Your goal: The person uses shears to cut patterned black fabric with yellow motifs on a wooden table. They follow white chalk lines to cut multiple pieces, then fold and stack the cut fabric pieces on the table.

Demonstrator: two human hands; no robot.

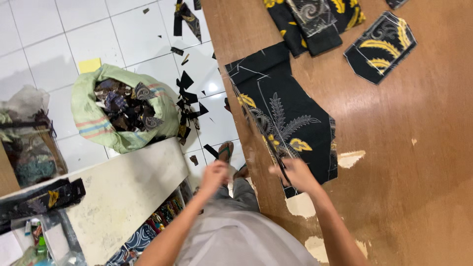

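A: Nearest to my lens I am seeing the grey shirt (231, 241) and both forearms; the right hand (294, 173) is resting at the near end of the black and yellow fabric piece (290, 116), fingers pinched together on what looks like a thin strip (256, 123) running along the fabric's left edge; the blur is keeping me from saying whether it is a trimmed sliver or a tape.

B: And the other hand?

A: The left hand (215, 173) is hanging off the table (404, 162), over the floor; its fingers are looking loosely curled, and I cannot tell whether they are holding anything.

B: How should the strip be handled?

A: I am judging that it should be drawn low and along the edge, not upward; the fabric piece is lying flat near the table's left edge, and a sideways tug could be dragging it over.

B: Containers?

A: The green woven sack (93, 111) is standing open on the tiled floor (54, 34), well left of the table; dark patterned offcuts (125, 106) are filling it, and black scraps (187, 98) are lying just beside it; folded pieces (315, 22) and a cut panel (380, 47) are lying at the table's far side.
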